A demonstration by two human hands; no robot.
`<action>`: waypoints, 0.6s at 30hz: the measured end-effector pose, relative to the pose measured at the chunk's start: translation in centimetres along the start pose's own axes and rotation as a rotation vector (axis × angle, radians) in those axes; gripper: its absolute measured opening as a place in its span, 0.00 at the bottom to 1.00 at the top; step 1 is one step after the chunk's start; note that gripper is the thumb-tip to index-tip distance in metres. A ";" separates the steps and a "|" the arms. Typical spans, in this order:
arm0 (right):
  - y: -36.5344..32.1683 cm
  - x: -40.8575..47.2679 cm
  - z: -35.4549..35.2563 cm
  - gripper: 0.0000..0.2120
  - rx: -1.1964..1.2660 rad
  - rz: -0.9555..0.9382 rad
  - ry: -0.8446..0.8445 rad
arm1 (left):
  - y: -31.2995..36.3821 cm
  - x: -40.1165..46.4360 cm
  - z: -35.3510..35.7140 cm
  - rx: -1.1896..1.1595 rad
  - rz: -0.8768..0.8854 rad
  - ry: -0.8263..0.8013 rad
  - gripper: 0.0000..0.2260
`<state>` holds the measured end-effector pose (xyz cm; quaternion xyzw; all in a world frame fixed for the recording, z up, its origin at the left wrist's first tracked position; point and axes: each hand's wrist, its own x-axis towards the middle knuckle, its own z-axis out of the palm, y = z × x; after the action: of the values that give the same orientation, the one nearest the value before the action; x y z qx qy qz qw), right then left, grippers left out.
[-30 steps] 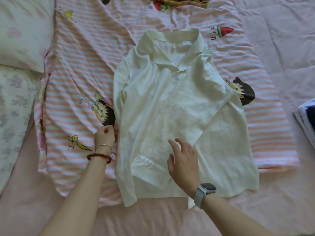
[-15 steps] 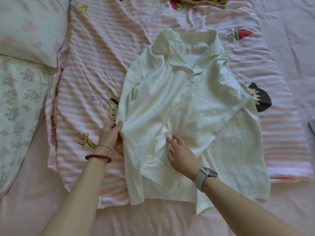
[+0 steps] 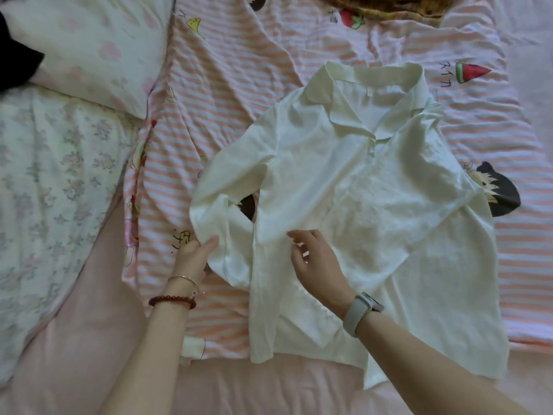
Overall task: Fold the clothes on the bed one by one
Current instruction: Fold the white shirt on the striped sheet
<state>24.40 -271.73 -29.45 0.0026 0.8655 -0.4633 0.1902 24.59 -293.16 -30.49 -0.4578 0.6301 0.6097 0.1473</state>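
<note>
A white collared shirt (image 3: 374,187) lies face up on a pink striped cartoon sheet (image 3: 227,85), collar toward the far side. Its right sleeve is folded across the chest. The left sleeve (image 3: 221,205) is pulled out to the left and bent at the elbow. My left hand (image 3: 194,259) pinches the cuff end of that sleeve, thumb on top. My right hand (image 3: 317,265) rests on the shirt's front near the lower middle with fingers spread and holds nothing.
A pale pillow (image 3: 89,52) and a floral quilt (image 3: 51,211) lie to the left. A yellow-brown cloth (image 3: 389,7) sits at the far edge. Something black (image 3: 15,64) shows at the top left corner. Plain pink bedding (image 3: 269,390) runs along the near side.
My left hand has taken the shirt's left sleeve and drawn it out to the left. The right hand stayed on the shirt front. The view has shifted, with the shirt now further right.
</note>
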 end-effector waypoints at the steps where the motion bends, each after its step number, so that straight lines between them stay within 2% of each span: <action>1: -0.5 0.0 0.4 0.14 0.076 -0.016 -0.042 | -0.8 -0.5 -0.1 -0.009 0.076 0.074 0.03; 3: -1.4 0.2 0.8 0.13 0.250 0.022 -0.134 | -0.7 -2.0 -0.4 -0.001 0.290 0.299 0.07; 4: -1.9 0.3 0.9 0.12 0.365 0.074 -0.186 | 0.0 -2.9 -0.5 -0.031 0.388 0.353 0.08; 5: -2.4 0.5 1.0 0.11 0.491 0.135 -0.232 | 0.9 -4.0 -0.6 -0.074 0.472 0.294 0.08; 6: -2.7 0.7 1.0 0.10 0.615 0.194 -0.266 | 1.8 -5.1 -0.6 -0.097 0.534 0.125 0.08; 7: -3.0 1.0 1.0 0.10 0.739 0.251 -0.293 | 2.7 -6.2 -0.4 -0.077 0.543 -0.130 0.09; 8: -3.2 1.3 0.9 0.13 0.861 0.307 -0.321 | 3.3 -7.1 -0.2 0.011 0.504 -0.390 0.11; 9: -3.2 1.5 0.7 0.15 0.957 0.351 -0.348 | 3.6 -7.9 0.0 0.122 0.469 -0.577 0.13; 10: -3.2 1.6 0.6 0.18 1.010 0.377 -0.370 | 3.4 -8.1 0.2 0.206 0.475 -0.635 0.12; 11: -3.2 1.6 0.4 0.18 1.034 0.400 -0.383 | 3.2 -8.0 0.5 0.229 0.510 -0.568 0.10; 14: -2.5 1.4 0.3 0.12 1.098 0.506 -0.333 | 2.4 -6.1 1.3 0.113 0.502 -0.111 0.06; 15: -2.3 1.2 0.3 0.14 1.148 0.539 -0.316 | 1.9 -5.4 1.6 0.110 0.463 -0.061 0.08; 18: -1.4 0.9 0.1 0.16 1.235 0.564 -0.294 | -0.3 -4.1 2.7 0.151 0.277 -0.219 0.12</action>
<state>23.33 -272.75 -28.70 0.2723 0.3750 -0.7994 0.3824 26.00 -289.03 -28.15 -0.2852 0.7113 0.6213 0.1635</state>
